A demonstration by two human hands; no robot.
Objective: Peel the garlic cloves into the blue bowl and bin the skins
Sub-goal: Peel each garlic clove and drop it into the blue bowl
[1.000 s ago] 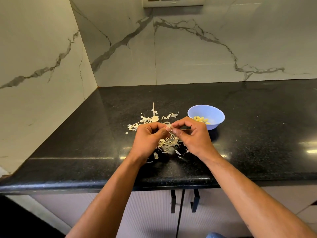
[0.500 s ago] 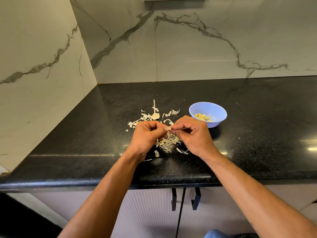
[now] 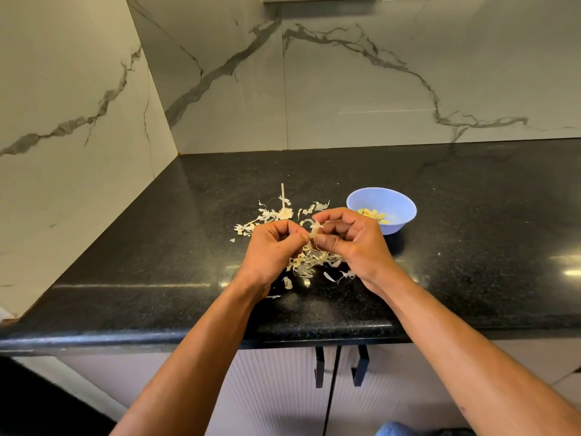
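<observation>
Hands meet above the black countertop, close to its front edge. Left hand has its fingers curled inward, thumb and fingertips pinching one end of a garlic clove with pale papery skin hanging from it. Right hand is likewise curled, its thumb and forefinger pinching the other side of the same clove, so both hands grip it between them; the clove itself is small and mostly hidden by the fingers. Directly beneath the hands lies a loose heap of skins, with more scraps scattered toward the back left, among them a thin pale stalk lying on the counter. Blue bowl stands upright on the countertop just beyond and to the right of the right hand, apart from the skins, and holds several peeled cloves, yellowish, lying in its bottom. Marble-patterned wall panels rise behind and to the left of the counter. Below the front edge are pale cabinet doors with two dark handles.
</observation>
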